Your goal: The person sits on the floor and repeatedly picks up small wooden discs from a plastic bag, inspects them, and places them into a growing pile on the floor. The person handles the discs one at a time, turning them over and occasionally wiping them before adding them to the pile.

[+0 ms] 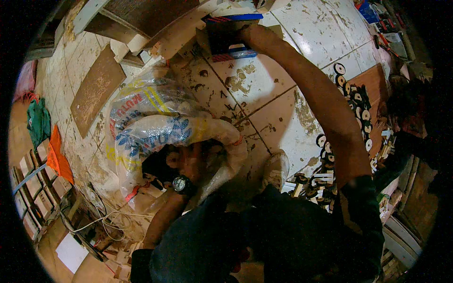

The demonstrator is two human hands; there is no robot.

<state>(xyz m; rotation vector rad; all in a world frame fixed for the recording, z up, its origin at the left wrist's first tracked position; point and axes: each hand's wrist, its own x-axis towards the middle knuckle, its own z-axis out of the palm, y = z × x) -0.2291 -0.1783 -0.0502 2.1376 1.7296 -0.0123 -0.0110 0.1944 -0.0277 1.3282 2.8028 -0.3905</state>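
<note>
A white woven plastic sack (158,101) with coloured printing lies on the floor in front of me, its mouth turned towards me. Down inside that mouth is my left hand (190,162), a watch on its wrist. Pale round pieces with centre holes, one a small disc (172,160), are beside it in the dark; its fingers do not show clearly. My right arm stretches far forward to a cardboard box (203,38) with blue and red edges. At the box's opening is my right hand (246,38), its fingers lost in shadow.
Many dark-rimmed discs (339,69) lie to the right, partly along a brown board (373,87). A flat brown panel (98,89) rests left of the sack. Wooden furniture (137,19) stands beyond it. Cables (111,219) trail at lower left. My shoe (276,170) is near the sack.
</note>
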